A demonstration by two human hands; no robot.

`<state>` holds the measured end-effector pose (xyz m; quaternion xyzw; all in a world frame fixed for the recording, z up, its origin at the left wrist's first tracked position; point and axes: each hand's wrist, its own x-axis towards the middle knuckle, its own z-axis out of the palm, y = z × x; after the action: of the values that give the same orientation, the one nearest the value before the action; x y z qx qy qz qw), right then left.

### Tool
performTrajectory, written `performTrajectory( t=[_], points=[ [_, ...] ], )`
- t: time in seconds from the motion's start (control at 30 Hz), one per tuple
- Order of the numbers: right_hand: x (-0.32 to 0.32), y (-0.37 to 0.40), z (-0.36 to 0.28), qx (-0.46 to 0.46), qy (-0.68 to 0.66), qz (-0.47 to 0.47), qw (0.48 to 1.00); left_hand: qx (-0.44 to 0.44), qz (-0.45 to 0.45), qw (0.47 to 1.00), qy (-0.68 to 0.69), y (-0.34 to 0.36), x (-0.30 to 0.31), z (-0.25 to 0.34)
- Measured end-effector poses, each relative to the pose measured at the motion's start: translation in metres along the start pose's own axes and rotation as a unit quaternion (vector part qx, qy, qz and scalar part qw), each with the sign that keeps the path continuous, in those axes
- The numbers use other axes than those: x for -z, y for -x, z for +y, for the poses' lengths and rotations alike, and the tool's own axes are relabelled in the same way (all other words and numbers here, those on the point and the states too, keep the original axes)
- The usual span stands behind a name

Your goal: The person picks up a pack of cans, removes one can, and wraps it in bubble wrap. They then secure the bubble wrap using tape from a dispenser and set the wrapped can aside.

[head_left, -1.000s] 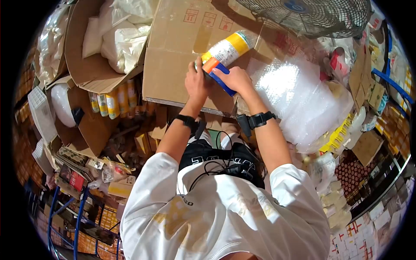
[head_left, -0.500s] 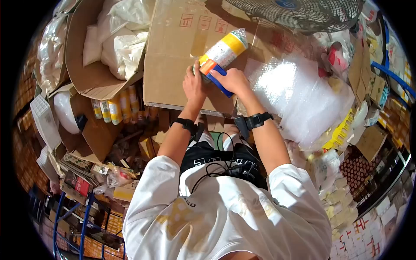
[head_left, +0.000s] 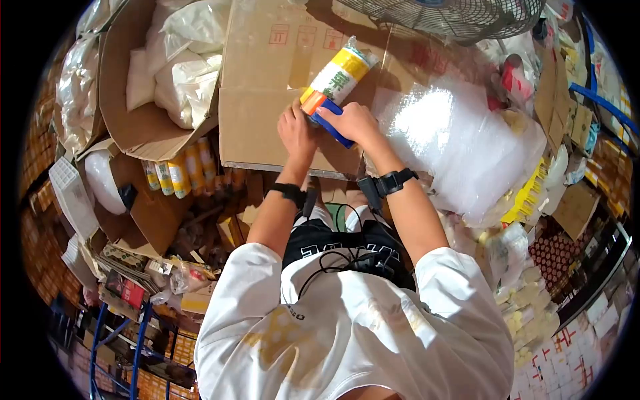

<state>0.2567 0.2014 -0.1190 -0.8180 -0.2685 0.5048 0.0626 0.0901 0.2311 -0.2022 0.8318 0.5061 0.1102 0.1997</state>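
Closest in, the two hands sit side by side. The left hand (head_left: 295, 130) is closed around the near end of the bottle (head_left: 339, 72). The right hand (head_left: 355, 122) is closed on a blue tool (head_left: 335, 130) that touches that same orange end. From both hands the bottle points away, up and to the right, tilted. Its far end sticks out free over the cardboard box (head_left: 257, 120). Bubble wrap (head_left: 460, 147) lies to the right. A fan (head_left: 453, 17) is farthest.

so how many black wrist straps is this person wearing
2: the left wrist strap, behind the left hand, and the right wrist strap, behind the right hand. Both hands hold the yellow-and-white tube. None seems hidden.
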Motion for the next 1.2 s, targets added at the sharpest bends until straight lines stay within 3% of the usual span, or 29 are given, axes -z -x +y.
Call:
performTrajectory(
  t=[0.07, 0.2, 0.3, 0.37, 0.47, 0.5, 0.53, 0.63, 0.73, 0.87, 0.97, 1.03, 1.13, 1.2],
  points=[
    [-0.001, -0.002, 0.007, 0.006, 0.006, 0.014, 1.000, 0.007, -0.042, 0.997, 0.072, -0.012, -0.007, -0.022],
    [-0.002, -0.002, 0.014, 0.012, 0.011, -0.004, 1.000, 0.135, -0.305, 0.911, 0.241, -0.048, 0.030, -0.033],
    [-0.002, -0.004, 0.012, 0.013, 0.029, 0.006, 0.999, 0.048, -0.119, 0.988, 0.084, -0.021, 0.017, -0.020],
    [0.001, 0.000, 0.002, 0.019, 0.016, 0.019, 1.000, 0.001, 0.019, 1.000, -0.008, -0.004, 0.019, 0.007],
    [-0.003, -0.004, 0.001, 0.016, 0.009, 0.022, 1.000, -0.011, 0.063, 0.998, -0.004, -0.005, -0.026, -0.016],
    [-0.002, -0.005, 0.004, 0.019, 0.011, 0.025, 0.999, -0.002, 0.025, 0.999, 0.038, -0.009, -0.030, -0.027],
    [-0.003, -0.003, 0.006, 0.021, 0.011, 0.024, 0.999, 0.026, -0.073, 0.991, 0.105, -0.020, -0.020, -0.032],
    [0.008, 0.001, 0.008, 0.015, 0.002, -0.021, 1.000, 0.118, -0.339, 0.893, 0.270, -0.054, 0.018, -0.050],
    [0.005, -0.002, 0.006, 0.025, 0.041, 0.016, 0.999, 0.020, -0.160, 0.979, 0.125, -0.034, 0.015, -0.036],
    [-0.001, -0.007, 0.009, 0.022, 0.025, 0.003, 0.999, 0.040, -0.001, 0.999, -0.004, -0.007, -0.005, -0.003],
    [0.005, -0.006, 0.008, 0.025, 0.010, -0.003, 1.000, 0.075, -0.143, 0.980, 0.114, -0.034, 0.001, -0.019],
    [0.006, 0.000, 0.009, 0.025, -0.008, -0.017, 1.000, 0.106, -0.248, 0.934, 0.236, -0.048, 0.016, -0.039],
    [0.001, -0.004, 0.012, 0.041, 0.040, 0.010, 0.998, 0.034, -0.220, 0.968, 0.115, -0.046, 0.012, -0.044],
    [0.000, -0.006, 0.013, 0.029, 0.035, 0.008, 0.999, 0.015, -0.097, 0.995, 0.016, -0.024, 0.015, -0.014]
  ],
)
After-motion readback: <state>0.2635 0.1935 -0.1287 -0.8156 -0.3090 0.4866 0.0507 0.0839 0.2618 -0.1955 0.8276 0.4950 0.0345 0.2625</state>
